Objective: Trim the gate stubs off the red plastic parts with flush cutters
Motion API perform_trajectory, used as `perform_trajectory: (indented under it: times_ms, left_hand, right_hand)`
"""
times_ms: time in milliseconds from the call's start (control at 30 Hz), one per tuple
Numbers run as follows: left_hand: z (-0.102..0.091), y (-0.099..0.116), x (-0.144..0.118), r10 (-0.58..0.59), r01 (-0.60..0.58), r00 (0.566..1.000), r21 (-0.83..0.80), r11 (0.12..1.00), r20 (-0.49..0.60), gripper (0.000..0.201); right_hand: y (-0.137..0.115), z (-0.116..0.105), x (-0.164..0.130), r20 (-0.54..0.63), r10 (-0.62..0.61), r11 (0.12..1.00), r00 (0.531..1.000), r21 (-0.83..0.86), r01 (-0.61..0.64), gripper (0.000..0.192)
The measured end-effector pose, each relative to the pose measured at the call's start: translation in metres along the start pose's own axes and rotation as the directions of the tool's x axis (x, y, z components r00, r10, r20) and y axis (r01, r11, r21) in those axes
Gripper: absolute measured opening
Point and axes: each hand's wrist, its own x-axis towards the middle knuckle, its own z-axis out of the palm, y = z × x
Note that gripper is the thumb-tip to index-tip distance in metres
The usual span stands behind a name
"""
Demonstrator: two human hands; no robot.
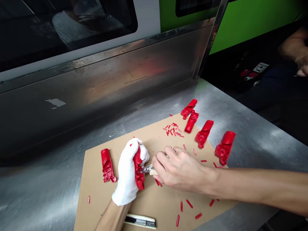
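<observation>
My left hand (127,171), in a white glove, is closed around a red molded plastic part (139,173) and holds it upright above the cardboard. Bare and closed, my right hand (176,166) grips a pair of nippers (147,169). Only their metal jaws and a bit of pale handle show; the rest is inside my fist. The jaw tips touch or nearly touch the inner side of the red part. A similar red part (107,165) lies left of my glove. By my left wrist lies a utility knife (141,221), partly hidden by the forearm.
Several more red parts (203,134) lie along the right side of the cardboard sheet (96,199). Small red plastic scraps (173,130) are piled and scattered over it. The metal table (48,179) meets a metal panel (108,73) behind. Another person's hand (302,64) shows far right.
</observation>
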Motion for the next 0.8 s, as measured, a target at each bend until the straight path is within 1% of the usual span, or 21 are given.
perform_trajectory:
  times_ms: [167,267,400,533,667,800]
  left_hand:
    - [0.001,0.0,0.003,-0.019,0.019,1.0,0.014,1.0,0.007,0.028]
    - [0.002,0.0,0.003,-0.045,0.044,0.999,0.014,0.999,0.03,0.028]
    - [-0.001,0.004,0.003,-0.13,0.131,0.989,-0.006,0.991,0.073,0.024]
    - [-0.007,0.01,0.005,-0.187,0.194,0.978,-0.069,0.979,0.096,0.019]
    - [-0.01,0.014,0.005,-0.171,0.182,0.979,-0.098,0.978,0.11,0.017]
    - [-0.008,0.016,0.001,-0.138,0.14,0.984,-0.01,0.99,0.112,0.017]
  right_hand:
    - [0.001,0.005,-0.004,0.0,0.006,1.0,1.0,0.015,-0.006,0.026]
    - [0.001,0.007,-0.004,0.017,0.028,0.998,0.999,0.051,-0.029,0.028]
    - [0.002,0.006,-0.006,0.045,0.08,0.99,0.996,0.113,-0.085,0.037]
    - [0.011,0.001,-0.01,0.034,0.154,0.976,0.987,0.153,-0.158,0.033]
    - [0.025,-0.005,-0.019,0.051,0.253,0.94,0.966,0.225,-0.258,0.029]
    - [0.034,-0.007,-0.038,0.11,0.32,0.887,0.941,0.313,-0.339,0.019]
